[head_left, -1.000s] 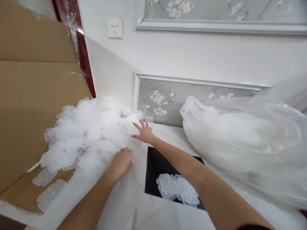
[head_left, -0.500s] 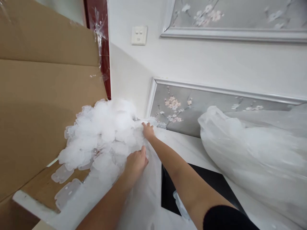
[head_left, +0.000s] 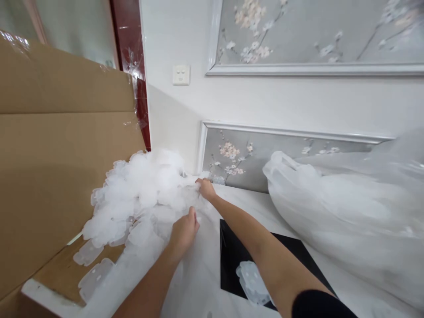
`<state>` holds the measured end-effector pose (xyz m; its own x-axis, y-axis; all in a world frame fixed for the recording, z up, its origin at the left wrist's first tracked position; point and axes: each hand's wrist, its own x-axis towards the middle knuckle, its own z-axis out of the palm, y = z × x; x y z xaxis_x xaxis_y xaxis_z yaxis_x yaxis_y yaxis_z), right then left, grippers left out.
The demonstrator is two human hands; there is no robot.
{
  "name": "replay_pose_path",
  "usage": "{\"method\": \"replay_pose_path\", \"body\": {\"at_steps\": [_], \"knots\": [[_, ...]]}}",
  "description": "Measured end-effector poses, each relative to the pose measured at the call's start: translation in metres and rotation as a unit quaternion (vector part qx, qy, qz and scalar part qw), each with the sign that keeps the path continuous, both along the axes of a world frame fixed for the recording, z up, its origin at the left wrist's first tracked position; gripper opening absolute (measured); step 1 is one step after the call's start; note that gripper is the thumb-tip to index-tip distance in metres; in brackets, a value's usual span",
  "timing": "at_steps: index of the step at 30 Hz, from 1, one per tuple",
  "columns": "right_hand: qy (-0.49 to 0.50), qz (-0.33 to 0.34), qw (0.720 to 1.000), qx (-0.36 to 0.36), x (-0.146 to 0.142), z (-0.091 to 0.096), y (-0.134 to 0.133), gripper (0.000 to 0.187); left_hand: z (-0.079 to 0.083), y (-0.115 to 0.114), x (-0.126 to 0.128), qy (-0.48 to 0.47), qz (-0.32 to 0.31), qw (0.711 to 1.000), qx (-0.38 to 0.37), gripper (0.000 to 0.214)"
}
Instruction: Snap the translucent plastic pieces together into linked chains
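A heap of translucent white plastic pieces (head_left: 145, 185), flat with rounded corners, spreads over the left end of the white table. My left hand (head_left: 183, 232) is closed at the heap's near right edge, thumb uppermost; a small pale bit shows beside the thumb. Farther back, my right hand (head_left: 206, 189) has its fingers curled in at the heap's right edge, against whitish translucent plastic. What either hand pinches is too blurred to name. Several more of these pieces (head_left: 253, 282) lie on a black square panel (head_left: 232, 251) under my right forearm.
An open cardboard box (head_left: 66, 168) walls off the left side. On the right a large, full translucent plastic bag (head_left: 331, 207) rests on the white marbled table (head_left: 192, 282). Behind are the wall, a socket plate (head_left: 181, 75) and framed floral panels (head_left: 258, 161).
The view has tilted up slightly and turned right, showing more pieces on the black panel. My right hand's fingers have curled in more; my left hand stays near the heap's edge.
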<state>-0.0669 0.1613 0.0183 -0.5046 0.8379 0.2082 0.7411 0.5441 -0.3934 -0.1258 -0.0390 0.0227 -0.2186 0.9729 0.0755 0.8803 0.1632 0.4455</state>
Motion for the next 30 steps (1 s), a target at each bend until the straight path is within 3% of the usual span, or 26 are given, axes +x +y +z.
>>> {"method": "replay_pose_path", "body": {"at_steps": [3,6,11,14,16,19,22,23,25,28,30], "knots": [[0.008,0.043,0.999,0.02,0.04,0.009,-0.009,0.043,-0.001,0.002,-0.002,-0.021,0.004,0.999,0.027,0.008],[0.012,0.073,0.997,0.03,0.099,0.012,-0.022,0.047,0.0,0.002,0.001,-0.062,-0.004,0.996,0.057,0.007],[-0.054,0.146,0.987,0.048,0.202,-0.003,-0.034,0.047,-0.005,0.006,0.007,-0.154,-0.03,0.985,0.075,0.009],[-0.101,0.134,0.985,-0.026,0.24,-0.012,-0.033,0.049,-0.011,0.012,0.006,-0.172,-0.032,0.982,0.07,0.011],[-0.083,0.129,0.985,-0.081,0.251,-0.009,-0.03,0.058,-0.014,0.014,0.004,-0.16,-0.027,0.985,0.063,0.012],[-0.04,0.185,0.973,-0.135,0.238,0.009,-0.02,0.066,-0.017,0.017,0.0,-0.116,-0.015,0.991,0.059,0.014],[-0.05,0.263,0.949,-0.165,0.189,0.032,-0.001,0.063,-0.017,0.017,-0.003,-0.057,-0.002,0.996,0.071,0.016],[-0.065,0.248,0.954,-0.158,0.167,0.037,0.007,0.053,-0.016,0.017,-0.003,-0.039,0.004,0.996,0.076,0.015],[-0.063,0.13,0.985,-0.096,0.117,0.041,0.024,0.036,-0.015,0.016,-0.004,-0.011,0.014,0.996,0.085,0.016],[-0.066,0.03,0.997,-0.036,0.05,0.03,0.046,0.036,-0.015,0.014,-0.004,0.033,0.002,0.995,0.093,0.021],[-0.08,-0.012,0.997,-0.014,0.021,0.019,0.056,0.035,-0.015,0.013,-0.005,0.06,-0.018,0.994,0.09,0.024]]}}
